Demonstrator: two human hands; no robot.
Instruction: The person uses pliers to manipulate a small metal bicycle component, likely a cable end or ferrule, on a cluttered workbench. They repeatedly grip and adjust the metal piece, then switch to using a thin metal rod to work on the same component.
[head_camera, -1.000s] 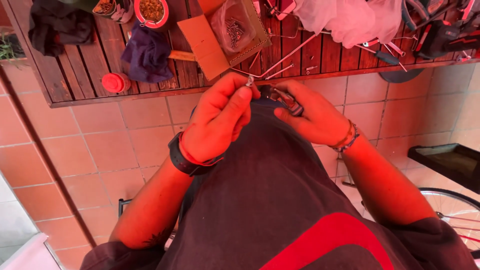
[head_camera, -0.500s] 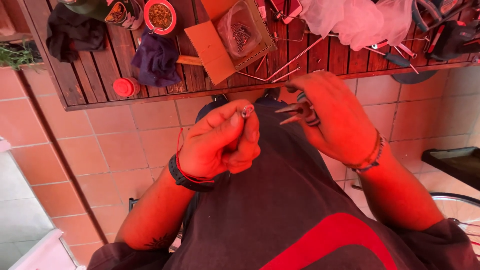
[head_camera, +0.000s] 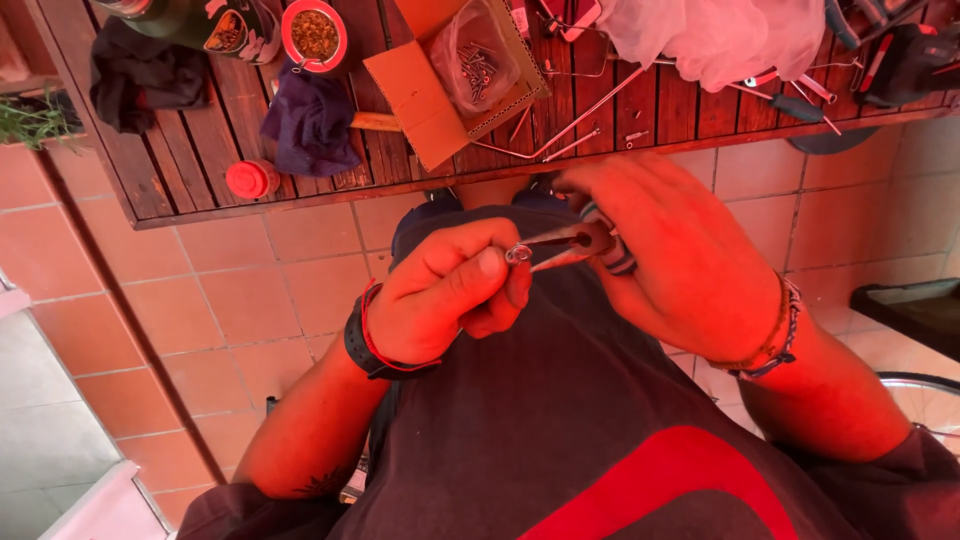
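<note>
Your left hand is curled into a tight grip, thumb pressed over the forefinger, pinching a small silvery ring-shaped piece at its fingertip. Your right hand is wrapped closed around the handles of a pair of pliers, and the pliers' nose points leftward, straight at that piece. The tool's long axis runs nearly level across your lap, tilted slightly down toward the left, so tip and piece meet just beyond your left thumb. The nose looks closed on or touching the piece, though you cannot tell from this view which it is, since the metal is small and glary.

Both hands hover over your dark shirt, near each other and well apart from the wooden tabletop above them. On that tabletop lie an open cardboard box with a clear bag of screws, a red cap and a dark cloth.
</note>
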